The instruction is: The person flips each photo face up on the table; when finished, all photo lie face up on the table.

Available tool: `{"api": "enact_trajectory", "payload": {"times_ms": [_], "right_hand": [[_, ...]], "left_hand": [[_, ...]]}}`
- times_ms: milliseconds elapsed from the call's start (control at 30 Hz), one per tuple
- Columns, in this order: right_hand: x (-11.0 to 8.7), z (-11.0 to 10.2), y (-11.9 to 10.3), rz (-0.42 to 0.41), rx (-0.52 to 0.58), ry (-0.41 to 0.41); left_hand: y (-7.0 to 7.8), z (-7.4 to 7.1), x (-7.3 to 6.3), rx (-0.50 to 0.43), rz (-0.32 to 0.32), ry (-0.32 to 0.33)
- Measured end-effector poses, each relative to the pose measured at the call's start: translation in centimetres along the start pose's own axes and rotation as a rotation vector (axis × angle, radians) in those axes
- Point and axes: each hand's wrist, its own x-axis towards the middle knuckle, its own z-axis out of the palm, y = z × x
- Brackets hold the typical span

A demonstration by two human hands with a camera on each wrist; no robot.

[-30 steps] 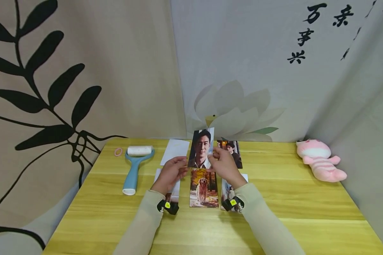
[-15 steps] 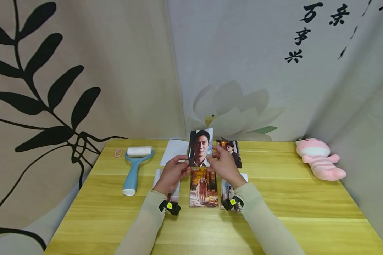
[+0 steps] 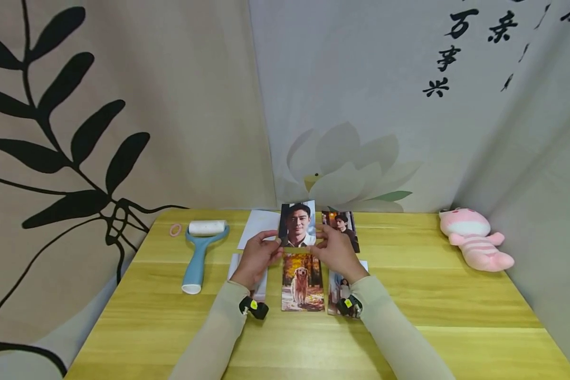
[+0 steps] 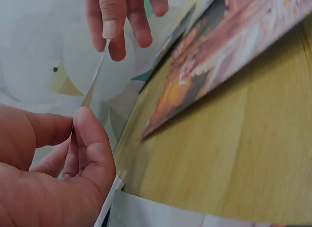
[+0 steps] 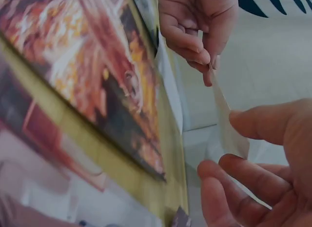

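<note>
A portrait photo (image 3: pixel 297 224) is held up off the table by both hands, its picture facing the head camera. My left hand (image 3: pixel 255 259) pinches its lower left corner between thumb and fingers. At the lower right edge, the thumb and fingers of my right hand (image 3: pixel 338 254) pinch it too. Edge-on, the photo (image 5: pixel 228 124) looks thin and pale in the right wrist view. Just below it on the table lies a dog photo (image 3: pixel 302 285). A photo of a dark-clothed person (image 3: pixel 345 233) lies behind my right hand.
A white card (image 3: pixel 260 228) lies at the back left. Photos partly hidden by the wrists lie front left (image 3: pixel 261 293) and front right (image 3: pixel 336 290). Further left are a blue-handled roller (image 3: pixel 197 261) and a pink ring (image 3: pixel 175 230). A pink plush toy (image 3: pixel 475 240) lies far right.
The portrait photo's top edge has come down slightly, so it looks shorter in the head view. Both hands keep their pinch and have barely moved. The head view has shifted a little.
</note>
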Motion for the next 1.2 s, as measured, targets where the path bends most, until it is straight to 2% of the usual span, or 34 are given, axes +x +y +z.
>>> {"api": "enact_trajectory", "payload": {"times_ms": [300,633,833,1033,1200], "right_hand": [[0.6,0.7,1.3,0.011,-0.108,0.011],[1.6,1.0,1.5,0.000,-0.181,0.030],[1.8,1.4,1.8,-0.009,-0.235,0.032],[2.2,1.4,2.1,-0.027,-0.269,0.032],[2.4,1.3,2.0,-0.044,-0.278,0.032]], "left_hand": [[-0.8,0.1,0.8,0.160,0.003,0.027],[0.0,0.4,1.8,0.304,0.039,0.036],[0.3,0.5,1.7,0.362,0.032,0.040],[-0.1,0.8,1.8,0.415,0.077,0.064],[-0.1,0.9,1.9,0.477,0.086,0.092]]}}
